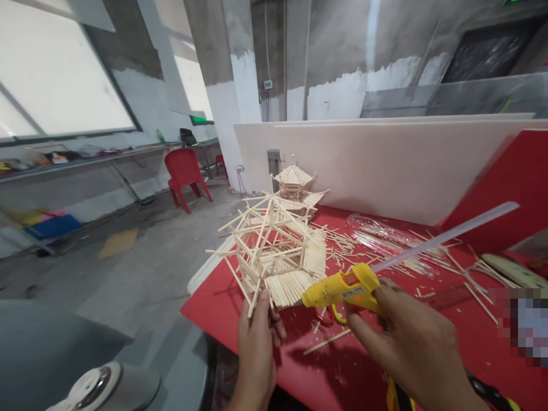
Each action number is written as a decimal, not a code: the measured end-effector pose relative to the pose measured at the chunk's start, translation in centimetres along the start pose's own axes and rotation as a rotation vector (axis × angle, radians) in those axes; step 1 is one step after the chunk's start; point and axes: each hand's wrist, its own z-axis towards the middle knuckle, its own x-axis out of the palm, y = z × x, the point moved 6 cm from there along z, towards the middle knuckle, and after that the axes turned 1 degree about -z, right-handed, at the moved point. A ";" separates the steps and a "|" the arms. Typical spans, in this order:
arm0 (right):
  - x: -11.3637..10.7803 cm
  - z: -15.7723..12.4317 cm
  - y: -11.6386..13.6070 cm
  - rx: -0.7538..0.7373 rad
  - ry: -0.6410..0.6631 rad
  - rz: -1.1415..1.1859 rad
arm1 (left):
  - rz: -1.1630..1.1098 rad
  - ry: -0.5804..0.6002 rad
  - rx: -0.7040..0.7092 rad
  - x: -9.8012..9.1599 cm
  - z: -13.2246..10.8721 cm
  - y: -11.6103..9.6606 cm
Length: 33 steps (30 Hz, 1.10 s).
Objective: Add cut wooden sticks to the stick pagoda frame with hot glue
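Note:
My left hand (pixel 258 337) pinches the near lower corner of a pavilion model (pixel 291 288) built of thin pale wooden sticks. Its roof is an open frame of sticks meeting at a central peak, and closely laid sticks cover part of the lower tier. In my right hand (pixel 411 337) is a yellow hot glue gun (pixel 338 289), nozzle pointing left close to those laid sticks. A long translucent glue stick (pixel 449 235) juts from its rear. Whether the nozzle touches the model, I cannot tell. Scissors with red and yellow handles (pixel 338 314) lie partly hidden below the gun.
Loose sticks (pixel 340 240) and a clear plastic packet of sticks (pixel 385 240) lie on the red tabletop (pixel 342 377). Behind stands a second stick pavilion (pixel 293 177), before pale boards (pixel 363 165). A white-grey cup (pixel 115 388) is at lower left; a red chair (pixel 184 171) stands farther back.

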 end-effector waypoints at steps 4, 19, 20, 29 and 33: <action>0.2 -0.2 -0.2 -0.003 0.009 0.022 | -0.030 -0.025 -0.022 0.1 0.0 0.2; -0.3 -0.3 -0.5 0.057 0.001 0.043 | -0.020 0.009 -0.025 0.5 0.0 0.3; -0.3 -0.3 -0.5 0.060 0.002 0.042 | -0.028 0.010 -0.026 0.4 -0.1 0.3; 1.1 -2.3 -3.4 0.251 0.152 0.132 | -0.023 0.065 -0.023 -1.5 -1.2 1.2; 2.8 -4.1 -6.3 0.562 0.351 0.371 | 0.073 0.102 0.063 -3.5 -0.7 1.7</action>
